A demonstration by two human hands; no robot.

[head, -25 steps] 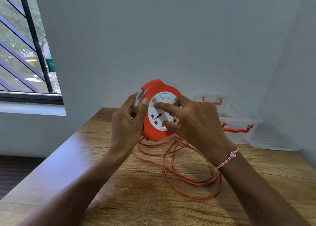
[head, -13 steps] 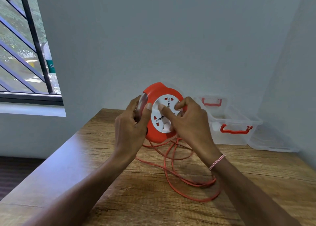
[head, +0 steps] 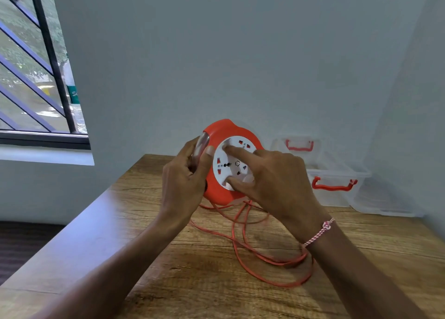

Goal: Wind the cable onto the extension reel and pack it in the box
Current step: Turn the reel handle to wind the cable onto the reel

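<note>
An orange extension reel (head: pixel 220 132) with a white socket disc (head: pixel 228 164) is held upright above the wooden table (head: pixel 120 222). My left hand (head: pixel 184 177) grips the reel's left rim, thumb on the front. My right hand (head: pixel 277 183) presses fingers and thumb on the white disc. Loose orange cable (head: pixel 265 258) hangs from the reel's underside and lies in loops on the table. A clear plastic box (head: pixel 337 174) with red latches stands open at the back right, against the wall.
The box's clear lid (head: pixel 385 203) lies on the table right of the box. Walls close in behind and to the right. A barred window (head: pixel 36 77) is at the left, and the table's left edge drops to a dark floor.
The white disc has turned under my right hand's fingers; the socket pattern sits differently. The cable loops on the table have shifted slightly. My left hand keeps its grip.
</note>
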